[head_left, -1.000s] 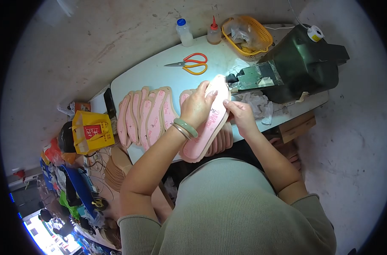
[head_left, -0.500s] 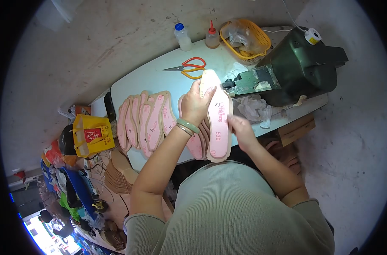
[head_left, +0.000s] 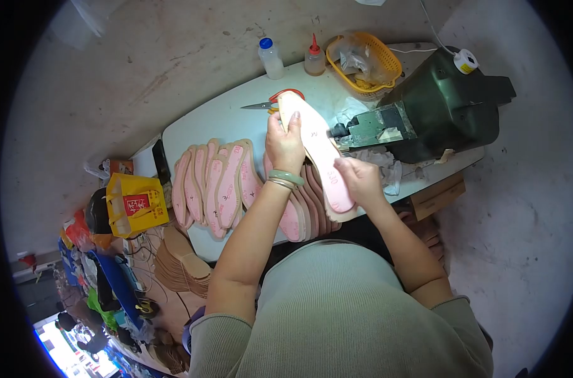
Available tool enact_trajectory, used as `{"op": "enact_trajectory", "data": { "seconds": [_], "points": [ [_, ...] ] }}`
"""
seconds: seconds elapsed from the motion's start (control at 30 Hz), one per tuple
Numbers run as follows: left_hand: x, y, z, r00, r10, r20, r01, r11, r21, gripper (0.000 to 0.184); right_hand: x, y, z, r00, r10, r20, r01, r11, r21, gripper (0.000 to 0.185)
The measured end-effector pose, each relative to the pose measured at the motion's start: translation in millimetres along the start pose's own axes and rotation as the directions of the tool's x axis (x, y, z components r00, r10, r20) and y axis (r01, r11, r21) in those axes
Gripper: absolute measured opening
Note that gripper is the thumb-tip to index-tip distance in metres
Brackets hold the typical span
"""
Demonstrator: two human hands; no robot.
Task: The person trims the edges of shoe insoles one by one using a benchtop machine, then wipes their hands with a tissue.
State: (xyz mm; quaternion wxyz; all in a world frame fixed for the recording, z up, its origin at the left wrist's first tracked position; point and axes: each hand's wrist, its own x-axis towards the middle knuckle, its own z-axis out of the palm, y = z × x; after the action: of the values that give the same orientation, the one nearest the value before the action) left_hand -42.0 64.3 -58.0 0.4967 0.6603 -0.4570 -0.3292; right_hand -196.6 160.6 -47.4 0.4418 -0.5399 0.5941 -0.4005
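A pink insole (head_left: 319, 148), pinched between thumb and fingers of my left hand (head_left: 285, 146) and my right hand (head_left: 362, 183), hangs just beside a green machine (head_left: 447, 104), above a white table (head_left: 226, 123) bearing more insoles (head_left: 214, 189), near a scuffed wall (head_left: 173, 53).

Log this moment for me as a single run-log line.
left hand: grips pink insole, far part | right hand: grips near part | pink insole: edge beside green machine | scissors: on table, partly hidden

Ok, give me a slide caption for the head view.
Bare left hand and right hand hold a long, beige-edged pink insole beside a dark green machine on a white table.
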Motion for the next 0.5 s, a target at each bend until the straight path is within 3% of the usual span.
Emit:
{"op": "enact_trajectory", "data": {
  "seconds": [0.03,0.1,0.13,0.23,0.3,0.43,0.47,0.5],
  "points": [
    [3.3,-1.3,1.7,1.000,-0.018,-0.016,0.018,1.000,-0.019,0.031,-0.6,6.0,-5.5,0.987,0.123,0.104,-0.146,0.956,0.253,0.032],
    [9.7,-3.5,3.6,0.999,-0.007,-0.046,0.005,0.999,-0.039,0.028,-7.9,22.4,-17.2,0.889,0.257,0.379,-0.452,0.631,0.631,0.032],
    [13.6,-4.2,5.0,0.998,0.000,-0.063,-0.003,0.999,-0.051,0.027,-20.3,12.7,-13.9,0.884,0.277,0.376,-0.467,0.544,0.697,0.032],
    [23.6,-6.6,8.3,0.995,-0.011,-0.101,0.000,0.995,-0.103,0.028,-36.7,19.2,-12.6,0.763,0.184,0.619,-0.601,0.557,0.574,0.032],
    [31.2,-4.8,5.6,0.995,-0.009,-0.100,0.007,1.000,-0.018,0.030,-35.2,18.8,-1.3,0.850,0.171,0.498,-0.506,0.528,0.682,0.031],
    [54.4,-8.5,1.4,0.996,0.079,-0.046,-0.073,0.990,0.122,0.040,-14.2,-1.8,9.2,0.894,0.231,0.383,-0.445,0.551,0.706,0.029],
    [57.9,-10.3,-0.4,0.946,0.323,0.003,-0.308,0.900,0.308,0.043,-11.2,-4.1,14.0,0.906,0.248,0.342,-0.423,0.550,0.720,0.028],
    [59.6,-4.4,-4.5,0.841,0.533,0.094,-0.509,0.722,0.468,0.046,-7.6,-11.2,19.0,0.915,0.265,0.303,-0.402,0.549,0.733,0.028]
  ]
}}
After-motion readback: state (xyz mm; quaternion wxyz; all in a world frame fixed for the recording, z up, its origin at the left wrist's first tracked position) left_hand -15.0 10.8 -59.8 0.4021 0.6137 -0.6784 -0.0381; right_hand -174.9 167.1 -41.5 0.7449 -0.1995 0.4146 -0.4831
